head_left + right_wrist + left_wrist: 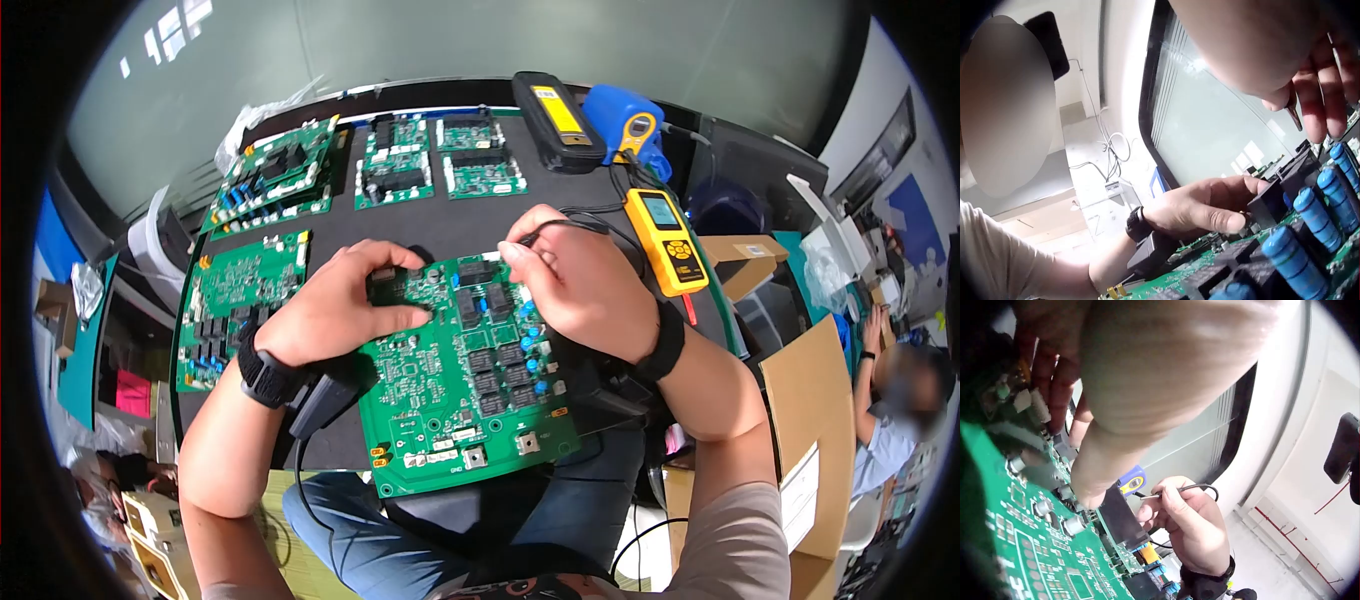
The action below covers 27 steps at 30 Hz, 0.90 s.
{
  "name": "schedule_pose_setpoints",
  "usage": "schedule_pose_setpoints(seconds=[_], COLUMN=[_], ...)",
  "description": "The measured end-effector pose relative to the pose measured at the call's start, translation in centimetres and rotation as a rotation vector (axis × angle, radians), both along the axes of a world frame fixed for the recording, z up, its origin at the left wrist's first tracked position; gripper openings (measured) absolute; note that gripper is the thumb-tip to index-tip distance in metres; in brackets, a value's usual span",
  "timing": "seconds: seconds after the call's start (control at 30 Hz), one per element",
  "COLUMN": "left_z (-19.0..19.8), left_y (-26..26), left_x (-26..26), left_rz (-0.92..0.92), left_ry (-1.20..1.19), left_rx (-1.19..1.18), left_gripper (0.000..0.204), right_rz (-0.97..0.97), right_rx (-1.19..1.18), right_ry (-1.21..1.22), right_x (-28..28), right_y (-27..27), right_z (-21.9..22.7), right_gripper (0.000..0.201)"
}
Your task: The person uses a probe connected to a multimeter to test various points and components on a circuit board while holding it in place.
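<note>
A large green circuit board (425, 405) is tilted over my lap at the desk's near edge, with black relays (490, 380) and blue cylindrical components (1316, 215) on its right part. My left hand (345, 305) grips the board near its far left corner, thumb on the component side and fingers toward the far edge. Above the far right corner, my right hand (580, 280) pinches a thin metal-tipped probe (1149, 497) with a black cable. In the left wrist view, the probe's tip points toward the board and is apart from it.
A yellow handheld meter (668, 240) lies right, near a blue device (622, 125) and a black case (558, 120). Smaller boards (395, 180) stand at the back, stacked boards (275, 175) back left, another board (240, 300) left. An open cardboard box (815, 440) and a person (900, 400) are at right.
</note>
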<state>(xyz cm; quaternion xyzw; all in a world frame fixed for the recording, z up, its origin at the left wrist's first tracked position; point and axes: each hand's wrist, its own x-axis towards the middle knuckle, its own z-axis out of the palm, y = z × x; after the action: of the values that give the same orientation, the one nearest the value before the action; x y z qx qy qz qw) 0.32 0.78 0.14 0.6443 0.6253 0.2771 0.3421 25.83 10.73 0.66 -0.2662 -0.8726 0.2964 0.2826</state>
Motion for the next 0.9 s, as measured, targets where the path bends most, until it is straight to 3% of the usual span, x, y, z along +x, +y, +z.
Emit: schedule_pose_setpoints(seconds=[0.13,0.3,0.37,0.53,0.9], left_z=[1.1,1.0,0.7,0.9,0.9], left_y=[-0.5,-0.7,-0.6,-0.8,-0.8], left_x=[0.5,0.7,0.7,1.1,1.1], left_rz=[-0.02,-0.1,-0.091,-0.105,-0.129], left_ry=[0.133,0.191,0.198,0.282,0.297], left_rx=[0.034,0.076,0.102,0.122,0.125], left_gripper=[0.066,0.067,0.069,0.073,0.076], right_rz=[0.061,0.107,0.184,0.146,0.182], right_rx=[-0.21,-0.21,0.025,-0.12,-0.089], right_ry=[0.087,0.109,0.105,-0.087,-0.191], right_x=[0.2,0.6,0.7,0.7,0.6], right_y=[1.9,3.0,3.5,3.1,3.0], right_z=[-0.4,-0.3,-1.0,-0.2,-0.5], right_gripper=[0.013,0.017,0.013,0.018,0.015])
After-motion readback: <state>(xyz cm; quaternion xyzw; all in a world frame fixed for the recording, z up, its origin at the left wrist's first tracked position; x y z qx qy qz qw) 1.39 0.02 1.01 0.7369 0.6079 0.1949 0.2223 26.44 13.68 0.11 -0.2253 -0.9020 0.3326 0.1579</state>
